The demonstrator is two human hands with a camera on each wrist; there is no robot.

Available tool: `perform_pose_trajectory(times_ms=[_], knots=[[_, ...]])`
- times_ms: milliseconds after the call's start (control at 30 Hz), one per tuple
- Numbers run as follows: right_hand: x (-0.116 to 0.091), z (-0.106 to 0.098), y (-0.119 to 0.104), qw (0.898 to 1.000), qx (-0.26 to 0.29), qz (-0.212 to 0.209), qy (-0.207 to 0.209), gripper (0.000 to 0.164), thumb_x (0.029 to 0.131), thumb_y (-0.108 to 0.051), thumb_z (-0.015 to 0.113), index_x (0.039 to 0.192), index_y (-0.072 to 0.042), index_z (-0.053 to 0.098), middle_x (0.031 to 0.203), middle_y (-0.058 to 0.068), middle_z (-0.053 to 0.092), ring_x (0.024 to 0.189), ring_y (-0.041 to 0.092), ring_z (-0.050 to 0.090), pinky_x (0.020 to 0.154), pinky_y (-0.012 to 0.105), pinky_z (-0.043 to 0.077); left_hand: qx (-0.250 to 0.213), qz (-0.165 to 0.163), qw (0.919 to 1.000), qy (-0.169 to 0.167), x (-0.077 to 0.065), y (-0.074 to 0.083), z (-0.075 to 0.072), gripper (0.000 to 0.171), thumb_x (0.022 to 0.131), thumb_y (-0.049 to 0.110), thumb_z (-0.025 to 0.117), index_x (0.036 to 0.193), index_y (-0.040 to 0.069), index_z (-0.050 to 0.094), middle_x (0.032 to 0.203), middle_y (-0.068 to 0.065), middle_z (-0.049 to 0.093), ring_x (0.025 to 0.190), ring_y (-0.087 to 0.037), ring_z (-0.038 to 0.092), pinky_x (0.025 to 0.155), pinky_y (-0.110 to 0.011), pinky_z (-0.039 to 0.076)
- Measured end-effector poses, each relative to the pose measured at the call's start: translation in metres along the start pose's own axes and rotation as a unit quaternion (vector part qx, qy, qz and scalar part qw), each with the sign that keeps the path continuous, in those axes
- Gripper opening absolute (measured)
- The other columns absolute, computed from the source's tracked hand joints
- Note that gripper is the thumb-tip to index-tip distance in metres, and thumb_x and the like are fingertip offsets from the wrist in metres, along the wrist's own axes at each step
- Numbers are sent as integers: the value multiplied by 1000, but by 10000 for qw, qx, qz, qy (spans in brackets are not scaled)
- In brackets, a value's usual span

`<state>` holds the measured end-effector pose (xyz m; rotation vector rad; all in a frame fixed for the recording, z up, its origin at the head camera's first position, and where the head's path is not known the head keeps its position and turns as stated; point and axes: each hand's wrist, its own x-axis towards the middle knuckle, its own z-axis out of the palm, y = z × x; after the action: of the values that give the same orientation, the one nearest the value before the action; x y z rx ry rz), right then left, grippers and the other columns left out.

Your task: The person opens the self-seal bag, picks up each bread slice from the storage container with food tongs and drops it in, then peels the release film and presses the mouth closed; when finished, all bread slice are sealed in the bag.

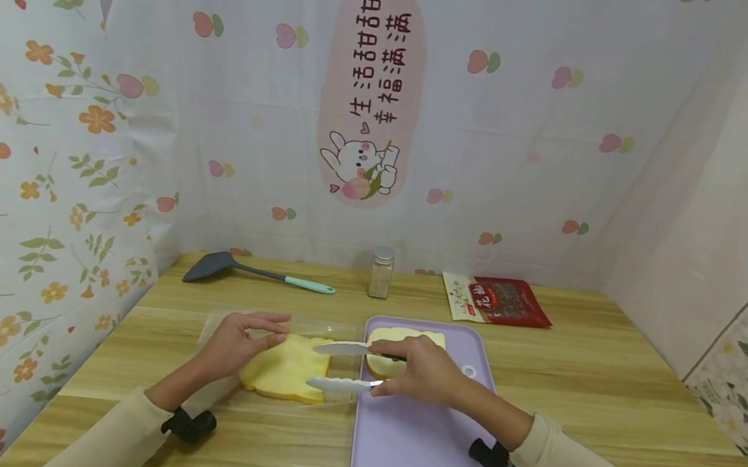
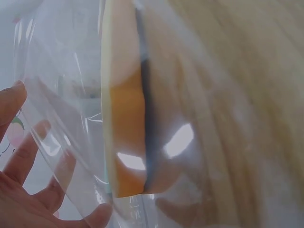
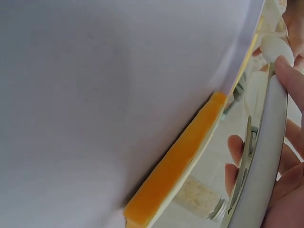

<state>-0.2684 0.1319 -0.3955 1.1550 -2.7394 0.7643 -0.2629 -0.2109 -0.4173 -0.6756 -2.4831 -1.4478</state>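
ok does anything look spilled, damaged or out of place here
Nothing stands out: the jar stands upright, I see no spill on the table or tray, and both bread slices look undamaged where they show.

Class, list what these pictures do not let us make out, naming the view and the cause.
Head: part of the bread slice on the tray, hidden behind the right hand.
Head: fine print on the red packet, too small.
Left wrist: upper end of the other slice, cut off by the top edge.
Right wrist: lower end of the tongs, cut off by the bottom edge.
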Motion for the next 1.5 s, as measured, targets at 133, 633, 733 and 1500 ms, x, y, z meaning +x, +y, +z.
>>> perform_pose_trajectory(times_ms=[133,633,733,1500], knots=[[-3,-1,2,9998,-127,122,37,64,71,-47,88,126,-19,71,119,-7,71,107,12,65,83,33,52,-26,24,10000,14,0,0,0,19,91,16,72,102,2,78,126,-15,66,121,-37,59,82,-38,54],[-24,-18,7,9985,293,422,194,63,72,-41,89,125,-12,71,111,0,73,81,18,61,64,24,44,-1,69,10000,44,0,2,1,18,91,14,73,102,1,78,125,-15,67,121,-37,59,84,-40,54],[-29,-22,8,9983,268,478,219,63,71,-39,90,125,-12,71,111,0,73,82,18,61,66,24,44,14,78,10000,56,0,3,1,18,91,15,73,101,1,78,124,-15,67,121,-36,60,86,-42,54],[-74,-50,28,9949,-217,903,399,69,66,-42,92,123,-10,71,119,6,71,97,16,62,75,28,50,-74,176,9998,32,-1,4,1,19,91,14,72,103,0,77,124,-16,67,122,-38,58,94,-59,47]])
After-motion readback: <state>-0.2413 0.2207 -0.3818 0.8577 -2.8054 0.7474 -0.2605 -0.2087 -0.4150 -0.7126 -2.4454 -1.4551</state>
